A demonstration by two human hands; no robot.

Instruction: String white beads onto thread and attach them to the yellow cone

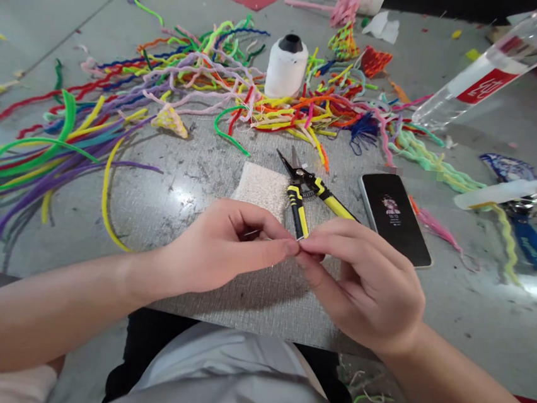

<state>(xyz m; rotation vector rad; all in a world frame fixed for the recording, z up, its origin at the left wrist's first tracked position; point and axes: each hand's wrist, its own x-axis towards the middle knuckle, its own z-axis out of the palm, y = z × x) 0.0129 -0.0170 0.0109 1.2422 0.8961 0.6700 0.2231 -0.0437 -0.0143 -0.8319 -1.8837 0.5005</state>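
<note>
White, minute, kind not legible to us: one small piece (pixel 300 238), located where our fingertips meet, above the grey table (pixel 475 323). Left hand (pixel 226 242): thumb and forefinger pinched together on it, as far as we can see. Right hand (pixel 366 274): likewise pinched, tips touching the left's. Principal risk, in our judgement: slippage, since so little surface offers grip; dropped, the piece could vanish against the pale textured pad (pixel 260 185). Second risk: one pair of yellow-and-black shears (pixel 299 176), blades parted, lying just beyond our fingers; a careless reach could nick us. Third: one phone (pixel 396 220), near our right hand, liable to a nudge from knuckles or wrist.
</note>
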